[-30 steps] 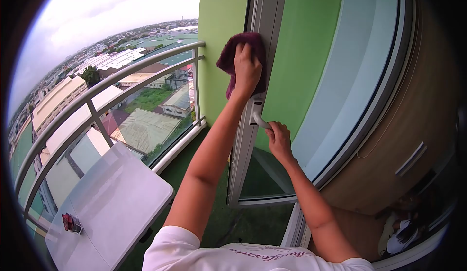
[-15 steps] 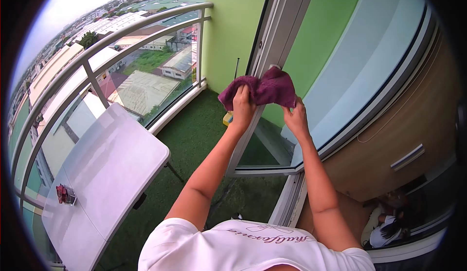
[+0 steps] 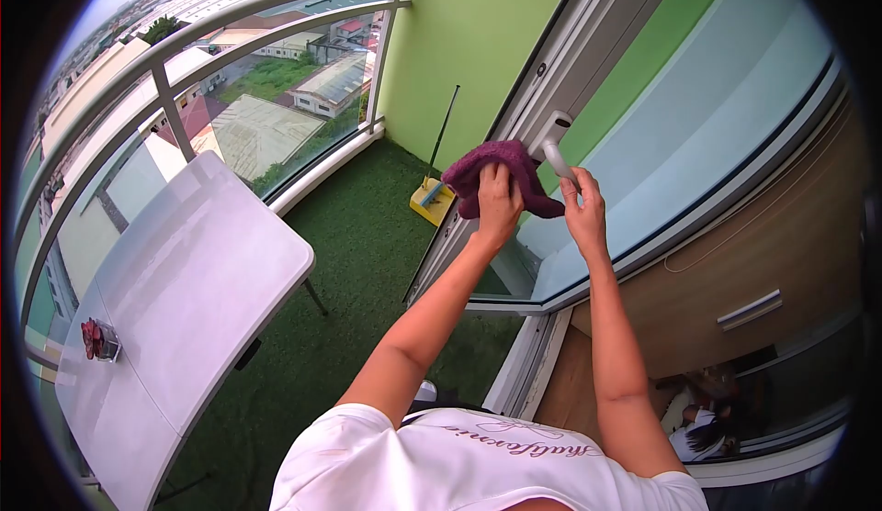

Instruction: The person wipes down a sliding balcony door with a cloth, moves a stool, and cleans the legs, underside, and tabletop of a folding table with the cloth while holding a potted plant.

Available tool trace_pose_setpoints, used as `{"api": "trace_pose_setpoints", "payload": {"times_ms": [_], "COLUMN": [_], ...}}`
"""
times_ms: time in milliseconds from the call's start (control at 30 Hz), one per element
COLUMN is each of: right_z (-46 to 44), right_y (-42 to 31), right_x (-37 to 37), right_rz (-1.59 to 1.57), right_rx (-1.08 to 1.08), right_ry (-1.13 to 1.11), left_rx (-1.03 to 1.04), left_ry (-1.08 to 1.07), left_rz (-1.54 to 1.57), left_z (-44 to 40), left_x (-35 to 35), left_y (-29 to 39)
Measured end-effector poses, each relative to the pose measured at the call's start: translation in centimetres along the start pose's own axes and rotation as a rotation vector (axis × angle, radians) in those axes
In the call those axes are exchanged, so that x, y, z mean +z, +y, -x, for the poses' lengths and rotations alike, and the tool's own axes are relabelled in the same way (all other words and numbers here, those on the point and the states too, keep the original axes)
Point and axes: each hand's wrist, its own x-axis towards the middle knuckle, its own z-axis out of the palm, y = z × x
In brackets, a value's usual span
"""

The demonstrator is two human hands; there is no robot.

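A maroon cloth (image 3: pixel 496 167) is bunched under my left hand (image 3: pixel 499 203), whose fingers press it against the edge of the grey door frame (image 3: pixel 602 43). Part of the cloth hangs to the right, below the white door handle (image 3: pixel 555 148). My right hand (image 3: pixel 585 208) is at the lower end of that handle, thumb and fingers closed around its tip. The glass door (image 3: pixel 698 125) stands open over the balcony floor.
A white folding table (image 3: pixel 197 272) with a small potted plant (image 3: pixel 99 339) stands at left, beside the metal railing (image 3: pixel 175 38). A yellow dustpan (image 3: pixel 432 201) rests on green turf (image 3: pixel 349 226) near the green wall (image 3: pixel 469 52). A person (image 3: pixel 706 430) shows at lower right.
The cloth has moved down from the upper frame, past the handle, to the frame's edge. My right hand left the handle for the cloth's corner, then returned to the handle. The view has tilted down.
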Motion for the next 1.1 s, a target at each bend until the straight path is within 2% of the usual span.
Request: {"api": "trace_pose_setpoints", "payload": {"times_ms": [100, 167, 233, 267, 300, 333, 367, 467, 500, 567, 600, 633, 700, 800, 833, 900, 967, 1033, 1067, 1100], "right_z": [0.2, 0.6, 1.0, 0.9, 1.1, 1.2, 1.3, 1.6, 1.8, 2.3, 2.2, 2.6, 3.2, 4.1, 4.4, 5.2, 7.2, 7.7, 7.9, 7.9], "right_y": [-0.2, -0.4, -0.3, -0.2, 0.0, -0.3, 0.0, -0.7, -0.7, -0.5, -1.4, -0.9, -0.6, -0.9, -0.6, 0.4, 0.4, -0.2, -0.7, -0.7], "right_x": [-0.2, -0.5, -0.6, -0.6, -0.5, -0.6, -0.7, -1.5, -1.8, -2.0, -2.5, -2.5, -2.9, -3.5, -3.6, -3.4, -2.8, -3.2, -3.6, -3.8], "right_rz": [-0.016, -0.026, -0.010, 0.000, -0.014, -0.013, 0.007, 0.053, 0.040, 0.030, 0.008, 0.027, 0.008, -0.039, -0.037, -0.075, -0.141, -0.215, -0.229, -0.241], "right_rx": [-0.033, 0.033, 0.011, -0.003, -0.022, -0.018, -0.026, -0.049, -0.031, -0.067, -0.084, -0.106, -0.112, -0.120, -0.132, -0.101, -0.033, 0.027, 0.044, 0.058], "right_ry": [0.020, -0.023, -0.007, 0.003, 0.029, 0.035, 0.032, 0.036, 0.026, 0.065, 0.089, 0.100, 0.106, 0.151, 0.181, 0.136, 0.171, 0.202, 0.186, 0.170], "left_rx": [0.258, 0.269, 0.308, 0.210, 0.280, 0.199, -0.102, 0.146, 0.200, 0.270, 0.276, 0.409, 0.449, 0.646, 0.671, 0.568, 0.671, 0.644, 0.695, 0.779], "left_ry": [0.060, 0.050, 0.069, -0.007, 0.020, -0.050, -0.387, -0.269, -0.252, -0.376, -0.474, -0.374, -0.365, -0.257, -0.273, -0.320, -0.329, -0.337, -0.330, -0.225], "left_rz": [0.020, 0.121, 0.159, 0.154, 0.102, 0.084, 0.190, 0.009, 0.022, 0.172, 0.055, 0.104, 0.284, 0.380, 0.372, 0.381, 0.476, 0.415, 0.309, 0.319], "left_z": [-7.1, -9.1, -8.1, -6.3, -4.6, -2.6, -1.9, -4.9, -7.8, -13.7, -17.3, -20.6, -27.3, -37.5, -41.1, -44.8, -47.5, -50.5, -53.6, -54.7], "left_x": [1.2, 2.0, 2.6, 2.7, 2.6, 3.2, 2.3, 2.4, 2.8, 3.2, 2.3, 3.5, 4.2, 5.9, 6.4, 6.3, 6.7, 7.1, 7.8, 8.5], "left_y": [3.9, 4.2, 2.8, 1.3, 0.1, -2.1, -2.4, 0.5, 1.9, 5.8, 9.3, 11.5, 18.5, 28.3, 31.1, 36.9, 40.6, 43.5, 44.7, 46.3]}}
